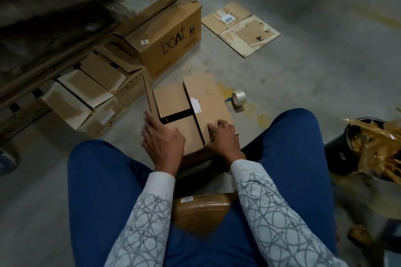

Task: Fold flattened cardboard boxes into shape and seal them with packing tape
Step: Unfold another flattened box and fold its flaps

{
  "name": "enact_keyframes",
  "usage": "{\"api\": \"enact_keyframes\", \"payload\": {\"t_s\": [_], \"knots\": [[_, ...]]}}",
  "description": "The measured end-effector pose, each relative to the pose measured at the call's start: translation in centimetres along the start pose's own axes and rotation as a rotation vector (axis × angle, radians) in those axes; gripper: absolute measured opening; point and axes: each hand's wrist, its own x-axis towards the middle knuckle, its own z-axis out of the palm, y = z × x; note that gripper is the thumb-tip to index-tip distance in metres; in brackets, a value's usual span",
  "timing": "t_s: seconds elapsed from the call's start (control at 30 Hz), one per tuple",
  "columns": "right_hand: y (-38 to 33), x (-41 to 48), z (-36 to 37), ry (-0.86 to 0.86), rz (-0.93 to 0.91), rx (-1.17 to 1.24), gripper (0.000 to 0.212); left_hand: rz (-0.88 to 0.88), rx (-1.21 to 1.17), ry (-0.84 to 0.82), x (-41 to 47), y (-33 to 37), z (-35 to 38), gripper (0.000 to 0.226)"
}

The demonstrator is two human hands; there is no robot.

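Observation:
A brown cardboard box stands on the floor between my knees, its top flaps folded down, with a black tape strip and a white label across them. My left hand lies flat on the left flap, fingers spread, pressing near the box's left edge. My right hand rests on the near right corner, its fingers curled against the right flap's edge. A roll of clear packing tape sits on the floor just right of the box, out of both hands.
A large box printed "boAt" stands behind. Several formed boxes line the left, beside stacked flat cardboard. A flattened box lies on the floor far right. A black bin with tape scraps stands at right. Another cardboard piece is at my lap.

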Motion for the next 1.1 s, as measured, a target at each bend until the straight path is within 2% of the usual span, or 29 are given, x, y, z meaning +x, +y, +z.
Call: {"api": "enact_keyframes", "payload": {"t_s": [0.07, 0.13, 0.23, 0.33, 0.6, 0.8, 1.1], "knots": [[0.2, 0.4, -0.2, -0.035, 0.018, 0.046, 0.069, 0.019, -0.141, -0.146, -0.6, -0.7, 1.7, 0.092], [0.5, 0.7, -0.2, -0.052, 0.031, 0.075, 0.067, 0.138, -0.200, -0.267, -0.5, -0.3, 3.7, 0.084], [0.8, 1.1, 0.4, -0.045, 0.022, 0.069, 0.061, 0.365, -0.090, -0.419, -0.3, 0.2, 6.6, 0.072], [1.5, 1.2, 0.7, -0.029, -0.014, 0.032, 0.056, 0.444, 0.081, -0.513, -0.4, -0.7, 8.8, 0.072], [2.6, 0.3, 0.2, -0.074, -0.092, -0.065, 0.059, 0.495, 0.213, -0.541, 0.3, -1.8, 11.0, 0.095], [2.6, 0.4, 0.4, -0.102, -0.069, -0.044, 0.053, 0.510, 0.274, -0.584, 1.2, -1.4, 11.1, 0.081], [2.8, -0.4, 0.5, -0.093, -0.078, 0.015, 0.052, 0.530, 0.250, -0.599, 1.4, -1.5, 9.9, 0.080]]}}
